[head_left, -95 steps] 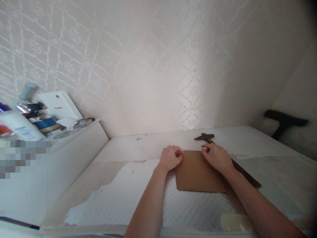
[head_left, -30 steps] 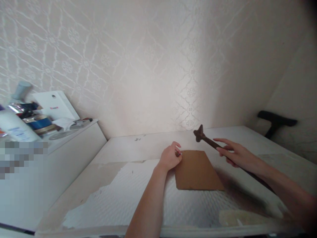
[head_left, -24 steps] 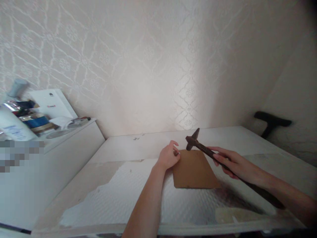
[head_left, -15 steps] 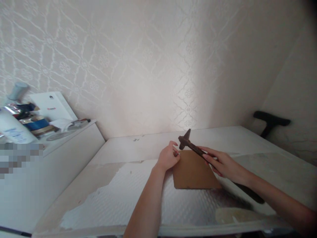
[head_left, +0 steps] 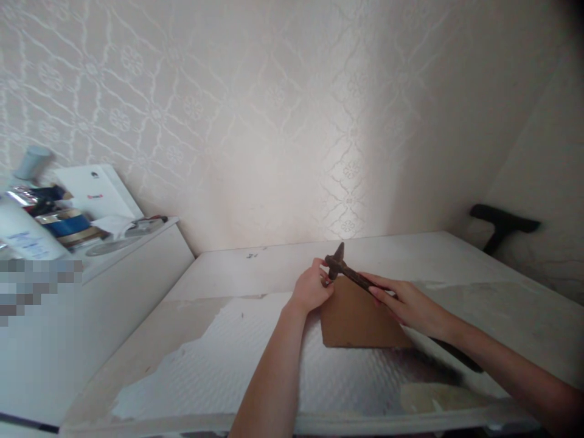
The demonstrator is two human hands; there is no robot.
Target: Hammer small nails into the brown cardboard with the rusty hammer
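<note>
My right hand (head_left: 406, 304) is wrapped round the handle of a dark, worn hammer (head_left: 360, 278). The hammer's head is at the fingertips of my left hand (head_left: 314, 286), over the far left corner of a brown board (head_left: 360, 319). My left fingers are pinched together at that corner; what they hold, if anything, is too small and too hidden to name. The board lies flat on a silvery, quilted sheet (head_left: 219, 353), and my right hand is above its right side.
A white table (head_left: 283, 258) with worn patches stands against the patterned wall. Small dark bits (head_left: 252, 256) lie near its back edge. On the left, a white cabinet (head_left: 132, 304) carries a white box (head_left: 98, 194), tape rolls (head_left: 68, 225) and a bottle (head_left: 30, 234). A black T-shaped handle (head_left: 502, 219) rises at the right.
The hammer has come down and slightly left, so its head is now close to my left fingertips. My left hand keeps its pinch at the board's corner.
</note>
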